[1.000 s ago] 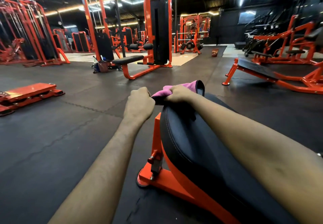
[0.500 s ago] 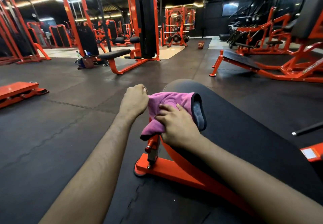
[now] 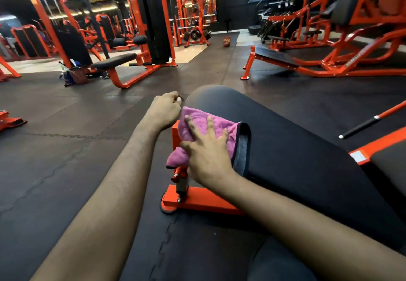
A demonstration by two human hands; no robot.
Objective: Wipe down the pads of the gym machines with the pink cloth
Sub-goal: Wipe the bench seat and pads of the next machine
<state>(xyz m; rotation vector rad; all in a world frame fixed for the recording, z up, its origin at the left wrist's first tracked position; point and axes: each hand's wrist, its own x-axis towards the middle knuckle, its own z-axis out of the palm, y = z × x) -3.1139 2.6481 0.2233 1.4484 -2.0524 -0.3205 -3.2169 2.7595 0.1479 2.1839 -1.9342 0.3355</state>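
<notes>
The long black vinyl-covered bench pad (image 3: pixel 285 149) had a smooth, slightly glossy surface and a rounded far end. It sat on an orange painted steel frame (image 3: pixel 197 202) with a flat foot plate resting on the floor. A small red-knobbed pin (image 3: pixel 175 178) projected from the frame upright, below the pad's left edge.

The pink terry-pile cloth (image 3: pixel 197 120) was draped over the left edge of the pad, near the far end. Its lower corner hung bunched against the orange upright. One folded-over portion showed a grey reverse face with a dark bound hem.

The right hand (image 3: pixel 208 160) lay palm down on the cloth. Its fingers (image 3: pixel 209 124) were extended and splayed, pressing the fabric flat against the pad's left edge rather than gripping it.

The left hand (image 3: pixel 164 110) was positioned just beside the far-left corner of the pad, next to the upper end of the cloth. Its fingers were curled into a clenched fist, and no object was visible inside it.

The floor consisted of dark matte rubber floor mats (image 3: pixel 66 149) joined by interlocking toothed seams.
</notes>
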